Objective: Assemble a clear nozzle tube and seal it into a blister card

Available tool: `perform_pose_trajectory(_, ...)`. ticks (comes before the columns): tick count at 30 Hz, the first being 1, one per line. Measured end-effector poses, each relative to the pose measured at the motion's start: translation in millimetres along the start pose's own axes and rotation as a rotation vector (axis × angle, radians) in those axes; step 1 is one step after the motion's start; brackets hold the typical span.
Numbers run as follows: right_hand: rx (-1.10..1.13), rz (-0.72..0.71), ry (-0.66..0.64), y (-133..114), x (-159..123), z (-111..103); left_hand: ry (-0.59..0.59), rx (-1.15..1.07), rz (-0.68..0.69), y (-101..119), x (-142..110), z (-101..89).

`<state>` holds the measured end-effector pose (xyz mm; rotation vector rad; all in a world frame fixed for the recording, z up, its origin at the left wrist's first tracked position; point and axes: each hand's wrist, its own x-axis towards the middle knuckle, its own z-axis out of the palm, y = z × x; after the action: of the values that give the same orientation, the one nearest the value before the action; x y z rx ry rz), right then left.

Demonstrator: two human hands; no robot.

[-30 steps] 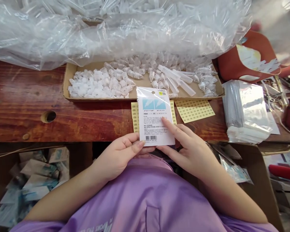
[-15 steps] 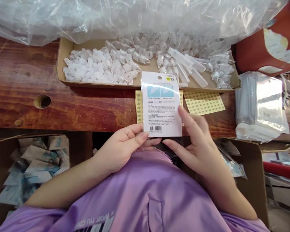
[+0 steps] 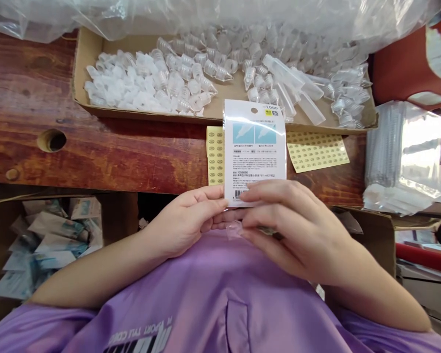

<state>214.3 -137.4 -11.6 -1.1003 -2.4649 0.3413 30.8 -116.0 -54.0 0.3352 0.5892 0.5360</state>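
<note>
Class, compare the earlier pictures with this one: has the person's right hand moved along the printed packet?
Yes. The right hand slid down the printed packet from mid-card to its bottom edge, now covering the barcode beside the left hand.

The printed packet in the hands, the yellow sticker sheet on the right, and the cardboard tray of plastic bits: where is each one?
printed packet [image 3: 255,147], head view, on the printed middle of its card face.
yellow sticker sheet [image 3: 318,151], head view, on its dotted middle.
cardboard tray [image 3: 80,59], head view, on its bare left wall.
</note>
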Motion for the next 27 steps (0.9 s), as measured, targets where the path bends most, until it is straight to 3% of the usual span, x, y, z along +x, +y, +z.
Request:
perform_pose_trajectory(4,0.077,0.196,-0.054,3,15,-3,0.020,0.026,-0.041,-3,0,-5.7)
perform_pose_trajectory(10,0.053,0.336,-0.056,4,24,5,0.055,-0.014,-0.075,-6,-1,-12.8)
perform_pose_trajectory(14,0.052,0.360,-0.064,4,26,8,0.075,-0.006,-0.083,-5,-2,-14.5)
perform_pose_trajectory(18,0.036,0.372,-0.086,4,28,7,0.015,-0.014,-0.078,-3,-2,-14.9)
perform_pose_trajectory(27,0.010,0.358,-0.096,5,29,7,-0.054,0.263,-0.010,2,0,-6.0)
